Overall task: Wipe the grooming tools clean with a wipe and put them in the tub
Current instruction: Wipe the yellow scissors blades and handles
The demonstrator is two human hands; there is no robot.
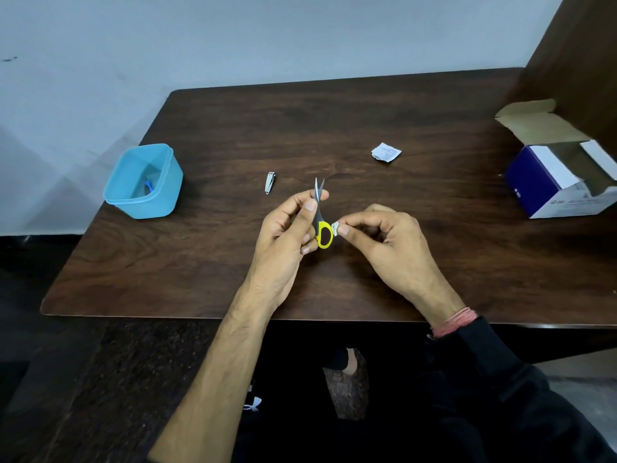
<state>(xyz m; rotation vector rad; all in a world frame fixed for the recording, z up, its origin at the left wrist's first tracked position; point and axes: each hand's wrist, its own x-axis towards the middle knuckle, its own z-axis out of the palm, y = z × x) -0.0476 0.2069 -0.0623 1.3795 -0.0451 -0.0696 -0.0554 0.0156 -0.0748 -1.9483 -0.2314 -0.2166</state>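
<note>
Head view | our left hand (287,225) grips scissors (321,218) by the blades; right hand (377,235) pinches wipe (335,228) against yellow handle | tub (143,182) on desk (334,128) holds one blue tool; nail clipper (269,182) unwiped, between tub and scissors | roughly a third done

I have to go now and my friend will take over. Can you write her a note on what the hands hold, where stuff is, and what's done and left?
Left hand grips the scissors by the blades, tips pointing away.
Right hand pinches the wipe against the yellow handle.
Tub sits far left on the table, with a small blue tool inside, so that one is done.
Nail clipper lies on the table, left of the scissors, not yet in the tub.
Left: finish the scissors, tub them, then the clipper.
Torn wrapper and open box sit on the right.
</note>
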